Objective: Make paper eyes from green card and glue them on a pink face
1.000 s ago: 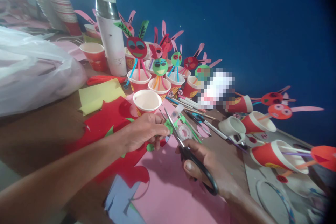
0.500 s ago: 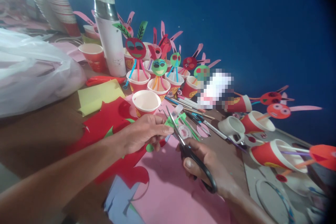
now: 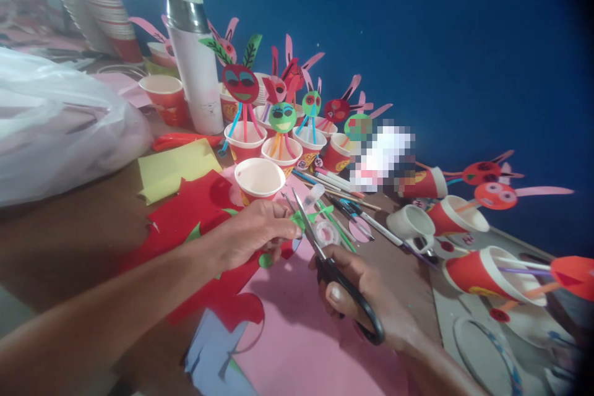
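Left hand (image 3: 260, 226) pinches green paper (image 3: 299, 219); right hand (image 3: 357, 278) grips parted black-handled scissors (image 3: 331, 270). Paper slippage could make the scissors nick the left hand.

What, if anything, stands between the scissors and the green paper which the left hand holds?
Nothing visible stands in the way: the blades of the scissors, held in the right hand, cross the green paper in view. The left hand has its fingertips close beside the blades, but not visibly between.
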